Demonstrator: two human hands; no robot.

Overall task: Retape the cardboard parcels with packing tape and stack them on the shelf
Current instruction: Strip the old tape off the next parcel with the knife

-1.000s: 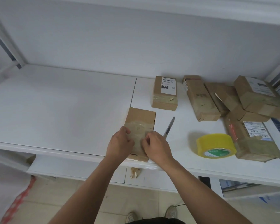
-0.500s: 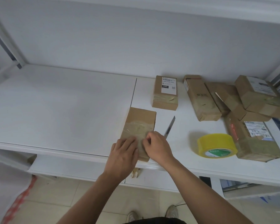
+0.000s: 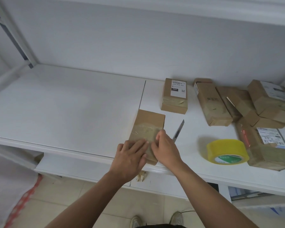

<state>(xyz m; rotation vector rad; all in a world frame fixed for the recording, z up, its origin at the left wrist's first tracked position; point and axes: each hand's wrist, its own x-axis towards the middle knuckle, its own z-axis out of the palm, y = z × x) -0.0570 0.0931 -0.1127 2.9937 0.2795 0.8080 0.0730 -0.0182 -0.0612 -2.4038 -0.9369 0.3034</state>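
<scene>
Two hands meet on the parcel (image 3: 148, 127): left hand (image 3: 130, 158) flat, right hand (image 3: 166, 150) pinching tape.

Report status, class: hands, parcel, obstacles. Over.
Left hand flat on the taped parcel, pressing. Right hand pinches tape at its right edge. Utility knife lies close beside; tape roll farther right.
</scene>
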